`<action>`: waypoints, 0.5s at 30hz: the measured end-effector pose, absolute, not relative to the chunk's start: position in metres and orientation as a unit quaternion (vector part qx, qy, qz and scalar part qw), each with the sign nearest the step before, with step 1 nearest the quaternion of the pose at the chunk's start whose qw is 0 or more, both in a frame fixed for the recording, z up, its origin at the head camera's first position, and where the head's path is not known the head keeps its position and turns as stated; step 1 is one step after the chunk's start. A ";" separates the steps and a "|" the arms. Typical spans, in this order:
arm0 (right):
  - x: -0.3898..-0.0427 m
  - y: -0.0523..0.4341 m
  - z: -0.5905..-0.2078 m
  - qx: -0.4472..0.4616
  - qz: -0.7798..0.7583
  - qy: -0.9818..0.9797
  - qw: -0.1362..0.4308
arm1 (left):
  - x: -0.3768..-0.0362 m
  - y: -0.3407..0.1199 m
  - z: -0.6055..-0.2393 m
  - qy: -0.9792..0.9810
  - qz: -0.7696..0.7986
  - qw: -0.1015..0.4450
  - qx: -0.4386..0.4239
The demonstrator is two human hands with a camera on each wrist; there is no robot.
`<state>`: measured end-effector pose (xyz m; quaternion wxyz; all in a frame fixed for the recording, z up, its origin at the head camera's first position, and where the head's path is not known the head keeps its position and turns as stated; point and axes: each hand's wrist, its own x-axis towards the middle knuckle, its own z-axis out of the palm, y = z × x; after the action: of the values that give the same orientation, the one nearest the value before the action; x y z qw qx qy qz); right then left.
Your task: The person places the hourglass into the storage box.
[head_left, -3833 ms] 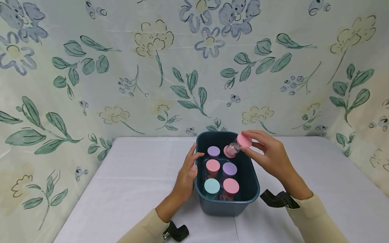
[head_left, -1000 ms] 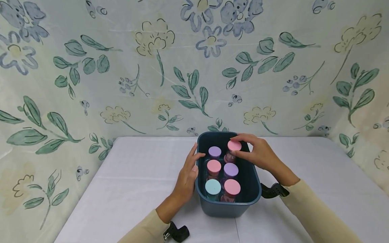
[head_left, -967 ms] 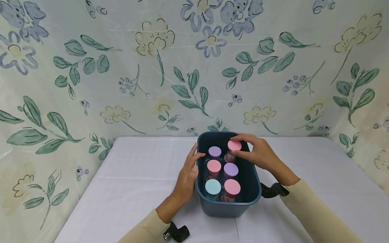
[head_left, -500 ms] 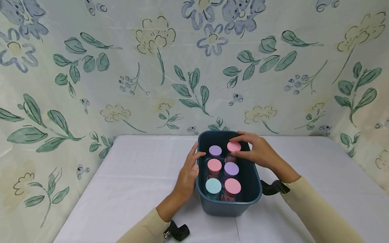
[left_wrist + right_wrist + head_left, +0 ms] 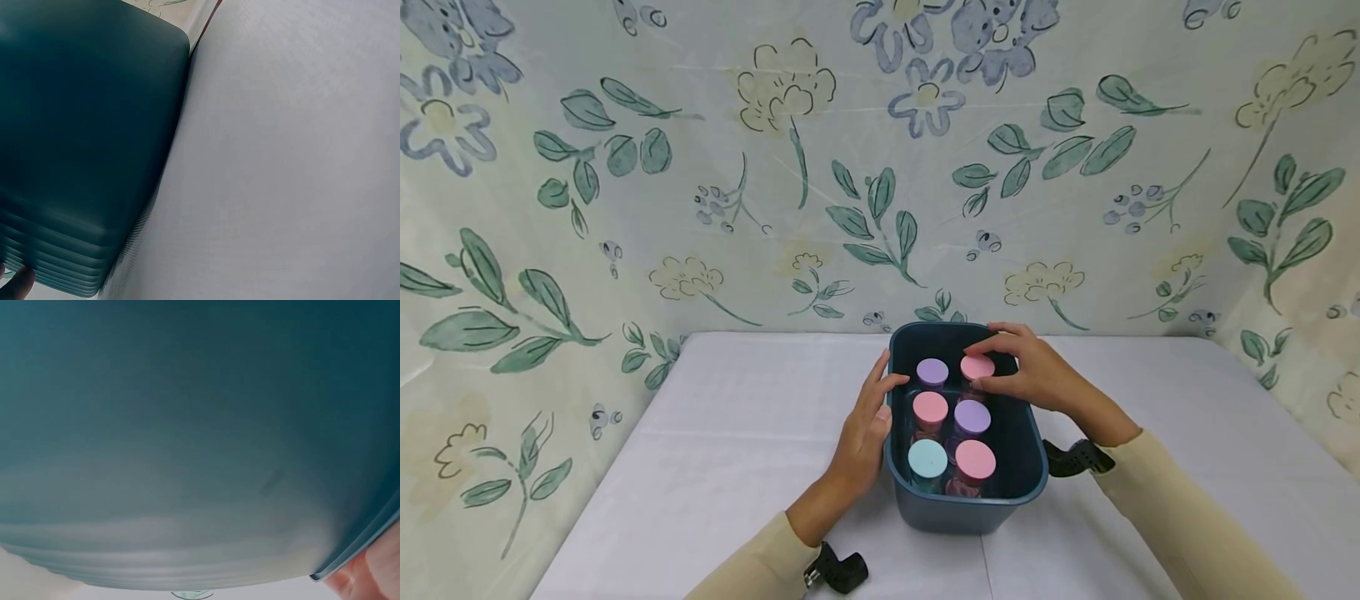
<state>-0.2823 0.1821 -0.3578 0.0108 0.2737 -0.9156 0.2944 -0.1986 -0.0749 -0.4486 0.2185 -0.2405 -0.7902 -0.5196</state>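
Observation:
A dark blue plastic bin (image 5: 966, 515) stands on the white-covered table. My right hand (image 5: 1037, 372) reaches over its far right rim and pinches the pink lid (image 5: 977, 367) of a small clear jar, which stands roughly upright inside; the jar's base is hidden. My left hand (image 5: 859, 433) rests against the bin's left side, fingers fairly straight at the rim. Also inside are jars with a purple lid (image 5: 932, 372), a pink lid (image 5: 930, 409), another purple lid (image 5: 972, 417), a teal lid (image 5: 927, 458) and a front pink lid (image 5: 975, 460).
White cloth (image 5: 737, 450) covers the table on both sides of the bin. A floral-print curtain (image 5: 820, 217) hangs behind the table. Each wrist carries a black camera mount. Both wrist views are mostly filled by the bin's outer wall (image 5: 187, 456) and the cloth.
The pink-lidded jar in my right hand, tilted above the bin's far right earlier, has come down upright into it. Lately the lid has sunk slightly. My left hand stays at the left side.

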 end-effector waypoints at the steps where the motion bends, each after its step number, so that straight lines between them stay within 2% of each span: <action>1: -0.282 0.182 -0.357 0.273 0.294 -0.916 0.009 | -0.199 -0.075 -0.449 -0.791 -0.519 0.218 -0.240; 15: -0.281 0.179 -0.356 0.267 0.280 -0.922 -0.006 | -0.198 -0.075 -0.448 -0.789 -0.515 0.226 -0.247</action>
<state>-0.2814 0.1789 -0.3556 -0.0064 0.2666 -0.9223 0.2799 -0.1983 -0.0749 -0.4476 0.2257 -0.2473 -0.7888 -0.5154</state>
